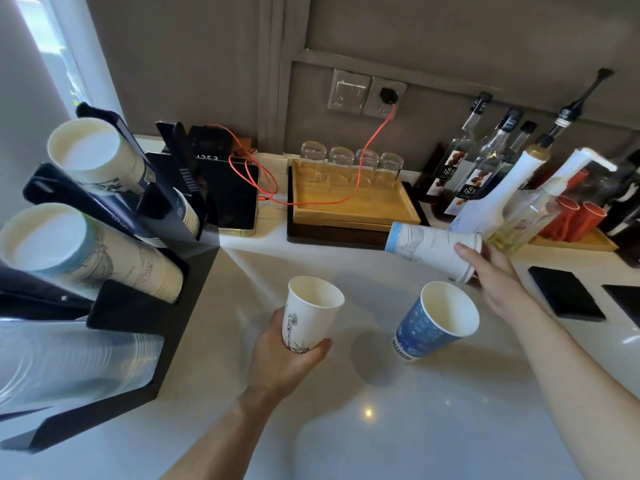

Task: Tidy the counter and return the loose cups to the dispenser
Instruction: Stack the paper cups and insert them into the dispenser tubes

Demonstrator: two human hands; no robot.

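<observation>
Head view: left hand (284,358) wraps a white cup (311,311) low down; right hand (498,278) pinches a sideways cup (433,245) by its rim. Blue cup (434,322) stands between, dispenser (138,306) left. Light, crushable paper; hold gently mid-wall.

Counter (415,427): pale stone-like top, smooth, glossy, showing light reflections. White cup (313,315), held at 6 o'clock: matt paper, line print. Blue cup (434,323), at 5 o'clock: matt paper, printed wall, plain cream inside. Tipped cup (429,249), at 3 o'clock: matt white paper, rolled rim. Dispenser (138,306), at 9 o'clock: black, smooth, plastic-looking, semi-matt; lowest slot holds clear glossy plastic cups (69,362). Tray (349,199), at 12 o'clock: light wood, satin finish, carrying clear glasses (349,161).
</observation>
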